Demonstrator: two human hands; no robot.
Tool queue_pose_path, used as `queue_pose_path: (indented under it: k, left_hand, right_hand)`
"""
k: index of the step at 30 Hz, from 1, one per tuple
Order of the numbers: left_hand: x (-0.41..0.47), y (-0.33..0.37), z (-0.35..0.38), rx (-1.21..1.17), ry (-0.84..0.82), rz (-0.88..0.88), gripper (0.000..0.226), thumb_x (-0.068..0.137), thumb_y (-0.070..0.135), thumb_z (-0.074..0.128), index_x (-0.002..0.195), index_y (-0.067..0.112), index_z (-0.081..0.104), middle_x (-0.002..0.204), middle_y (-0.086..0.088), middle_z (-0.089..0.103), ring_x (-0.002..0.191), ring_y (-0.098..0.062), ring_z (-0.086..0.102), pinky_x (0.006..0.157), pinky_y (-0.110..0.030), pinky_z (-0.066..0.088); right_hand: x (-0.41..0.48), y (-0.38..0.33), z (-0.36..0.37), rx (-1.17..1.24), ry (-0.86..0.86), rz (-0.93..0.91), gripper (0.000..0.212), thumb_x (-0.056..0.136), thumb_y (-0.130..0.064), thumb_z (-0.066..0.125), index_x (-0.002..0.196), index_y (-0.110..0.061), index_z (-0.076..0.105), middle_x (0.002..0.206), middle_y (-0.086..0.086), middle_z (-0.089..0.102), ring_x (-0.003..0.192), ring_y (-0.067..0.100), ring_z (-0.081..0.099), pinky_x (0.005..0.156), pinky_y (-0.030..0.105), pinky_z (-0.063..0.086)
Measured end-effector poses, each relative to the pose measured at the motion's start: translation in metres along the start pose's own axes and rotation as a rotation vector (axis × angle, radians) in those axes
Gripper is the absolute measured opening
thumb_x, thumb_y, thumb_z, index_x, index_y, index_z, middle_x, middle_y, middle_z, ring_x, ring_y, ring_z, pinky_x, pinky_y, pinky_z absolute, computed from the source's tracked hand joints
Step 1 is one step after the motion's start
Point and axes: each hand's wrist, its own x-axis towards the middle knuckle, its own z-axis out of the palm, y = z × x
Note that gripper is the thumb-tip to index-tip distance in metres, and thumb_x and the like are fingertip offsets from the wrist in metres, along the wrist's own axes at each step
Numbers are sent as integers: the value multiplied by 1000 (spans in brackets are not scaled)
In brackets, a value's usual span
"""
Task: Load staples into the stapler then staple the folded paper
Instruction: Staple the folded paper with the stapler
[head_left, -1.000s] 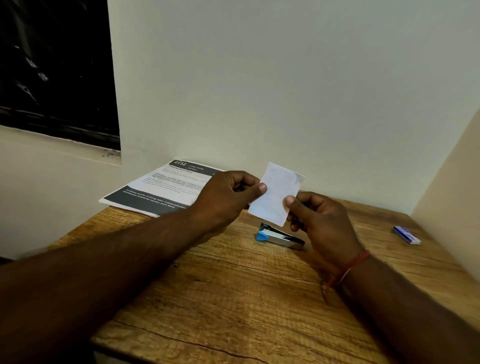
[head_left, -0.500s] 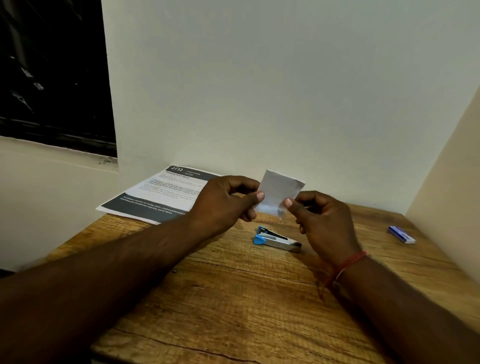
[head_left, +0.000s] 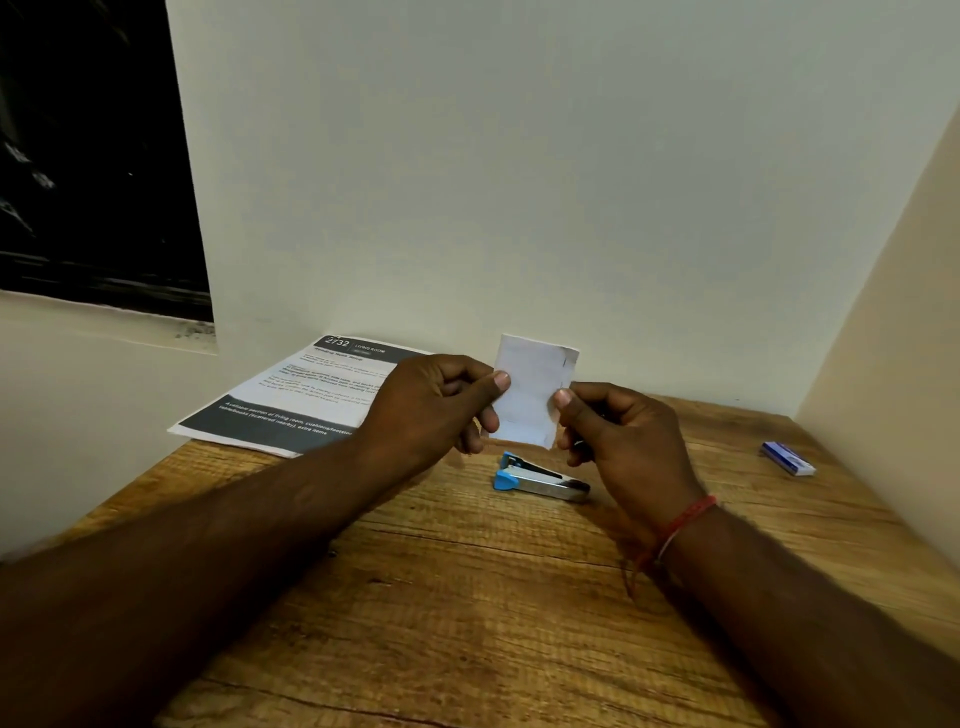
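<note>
A small white folded paper (head_left: 532, 389) is held upright above the table between both hands. My left hand (head_left: 431, 402) pinches its left edge with thumb and fingers. My right hand (head_left: 618, 436) pinches its right edge. A dark mark shows near the paper's top right corner. Below the paper, a small blue and silver stapler (head_left: 537, 477) lies closed on the wooden table (head_left: 467, 597), apart from both hands. A blue and white staple box (head_left: 788, 458) lies at the far right near the side wall.
A printed sheet with dark bands (head_left: 306, 395) lies at the table's back left corner, partly over the edge. White walls close in the table at the back and right. A dark window (head_left: 88, 156) is at upper left.
The paper has been turned from tilted to upright and both hands now pinch its side edges. The stapler and the staple box have not moved.
</note>
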Motion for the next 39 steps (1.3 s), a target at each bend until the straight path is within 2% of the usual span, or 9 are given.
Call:
queue_pose_path:
  k: [5,9,13,20,22,26,30,34,39]
  left_hand:
    - [25,0,-30,235,251,31,42,109,41,71,75,16,70,68,5,62,66,-14,56,66,-31,42]
    - [48,0,-91,667,357,-103,46,115,45,57,81,17,67,89,-8,71,91,-31,65,78,-37,41]
    - [65,-28,-123,853,271,-354,50,115,43,57,107,-3,76,118,-28,76,116,-46,70,95,-44,52]
    - [72,-65,-134,1108,74,-532,47,104,61,54,102,17,70,120,-5,71,126,-33,67,117,-54,45]
    - [70,-64,-130,1165,48,-513,48,96,64,57,100,19,73,116,1,72,121,-29,68,111,-47,43]
    - [63,-57,-119,1072,240,-408,34,100,63,71,112,30,69,124,7,73,135,-28,65,111,-47,35]
    - [61,-59,-110,995,291,-219,37,96,68,75,113,34,70,113,10,78,124,-26,70,102,-47,35]
    - [54,-61,-96,907,301,-41,36,93,65,81,110,33,74,103,14,76,115,-21,70,92,-41,28]
    - [48,-57,-75,894,233,43,43,92,65,81,121,34,75,116,12,78,115,-23,72,98,-44,33]
  right_hand:
    - [0,-4,-3,-150,-45,19,10,97,-34,83,100,-25,87,92,-2,84,76,11,75,69,28,61]
    - [-9,0,0,-438,-263,115,33,73,-51,100,98,-32,88,92,-4,83,75,4,72,70,24,59]
    - [-4,1,0,-718,-331,65,28,77,-51,98,100,-39,87,88,-14,80,79,5,73,66,24,56]
    - [8,9,-13,-835,-347,65,16,87,-44,92,97,-32,87,89,-14,80,81,1,70,69,24,49]
    - [13,14,-18,-846,-296,67,16,89,-42,91,95,-29,85,91,-13,79,84,2,69,69,25,48]
    - [33,17,-59,-914,-45,99,15,94,-37,86,100,-23,86,98,-1,81,91,16,72,76,30,55]
    - [53,25,-132,-1130,246,251,15,92,-23,80,103,-14,88,104,13,83,99,37,75,92,43,63]
    - [57,43,-167,-1196,259,452,28,84,-36,86,98,-12,84,101,12,81,91,35,73,85,37,61]
    - [60,60,-174,-1247,302,509,32,84,-37,81,103,-12,83,91,9,73,86,32,71,84,39,65]
